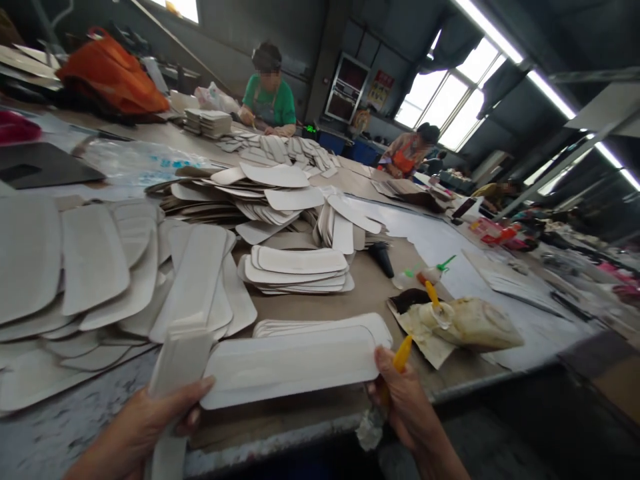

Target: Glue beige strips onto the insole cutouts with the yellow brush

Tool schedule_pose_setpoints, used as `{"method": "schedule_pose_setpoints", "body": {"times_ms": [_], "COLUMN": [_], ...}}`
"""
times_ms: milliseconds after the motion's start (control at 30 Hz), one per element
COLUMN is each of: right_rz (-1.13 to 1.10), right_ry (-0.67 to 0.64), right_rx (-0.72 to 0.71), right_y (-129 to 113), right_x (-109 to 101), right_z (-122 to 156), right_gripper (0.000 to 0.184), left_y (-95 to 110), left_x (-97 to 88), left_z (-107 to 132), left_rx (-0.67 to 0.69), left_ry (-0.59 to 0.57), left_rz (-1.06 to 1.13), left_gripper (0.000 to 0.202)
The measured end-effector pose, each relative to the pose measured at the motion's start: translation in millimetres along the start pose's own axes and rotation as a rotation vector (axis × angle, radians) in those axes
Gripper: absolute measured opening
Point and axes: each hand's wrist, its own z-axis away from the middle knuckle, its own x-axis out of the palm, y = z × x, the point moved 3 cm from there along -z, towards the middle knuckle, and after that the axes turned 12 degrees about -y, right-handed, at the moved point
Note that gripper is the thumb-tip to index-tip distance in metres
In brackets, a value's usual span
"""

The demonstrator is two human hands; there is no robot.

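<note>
A long white panel with rounded corners (290,365) is stretched between both hands above the table's near edge. My left hand (165,417) pinches its left end and also has a bundle of narrow white strips (183,357) upright in its grip. At the right end, my right hand (400,390) pinches the panel with thumb and fingers. That same hand carries a yellow-handled tool (402,353), its lower end smeared with whitish stuff. Just behind the held panel lies a low stack of similar panels (305,327), partly covered by it.
Fanned white panels (95,260) fill the left side, and a neat stack (300,267) lies mid-table. To the right are a glue-stained bag (480,325) and a small green-tipped bottle (433,273). Across the table a person in green (273,100) works; another in an orange apron (404,157) is farther right.
</note>
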Motion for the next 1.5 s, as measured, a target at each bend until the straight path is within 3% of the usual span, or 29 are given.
{"method": "schedule_pose_setpoints", "body": {"times_ms": [267, 400, 667, 800, 867, 933, 1033, 1167, 1267, 1367, 1500], "right_rz": [-0.138, -0.155, -0.106, 0.225, 0.592, 1.025, 1.421, 1.477, 1.554, 1.663, 1.740], "right_ry": [0.088, 0.049, 0.075, 0.228, 0.313, 0.388, 0.339, -0.097, -0.248, -0.273, -0.330], "right_rx": [0.123, 0.098, 0.113, 0.059, -0.004, -0.156, -0.444, -0.676, -0.818, -0.896, -0.977], "right_y": [11.0, 15.3, 16.9, -3.0, -20.1, -36.0, -38.4, -8.7, 6.1, 9.2, 11.2], "right_x": [-9.4, -11.1, -15.4, -30.9, -40.2, -41.5, -18.0, 47.8, 89.9, 107.8, 109.6], "right_z": [0.5, 2.5, 5.1, 3.4, 0.8, -1.2, -2.0, -4.1, -8.3, -15.2, -19.1], "right_gripper": [0.046, 0.040, 0.039, 0.043, 0.044, 0.048, 0.043, 0.024, 0.019, 0.016, 0.018], "left_y": [25.6, 24.0, 22.7, 26.6, 28.8, 30.2, 29.1, 25.8, 25.4, 27.0, 29.9], "left_x": [36.9, 37.5, 39.5, 46.8, 51.1, 54.7, 59.3, 63.0, 62.8, 61.9, 62.5], "left_z": [26.2, 27.1, 32.6, 28.3, 22.8, 16.4, 9.0, 6.1, 5.8, 5.1, 4.9], "left_rx": [0.091, 0.137, 0.137, 0.142, 0.152, 0.170, 0.170, 0.160, 0.149, 0.145, 0.135], "left_ry": [-0.174, -0.220, -0.175, -0.178, -0.175, -0.136, -0.082, -0.092, -0.106, -0.106, -0.102], "left_rz": [0.191, 0.186, 0.127, 0.030, 0.003, -0.030, -0.072, -0.113, -0.123, -0.112, -0.099], "left_gripper": [0.040, 0.038, 0.041, 0.042, 0.041, 0.043, 0.046, 0.044, 0.041, 0.038, 0.039]}}
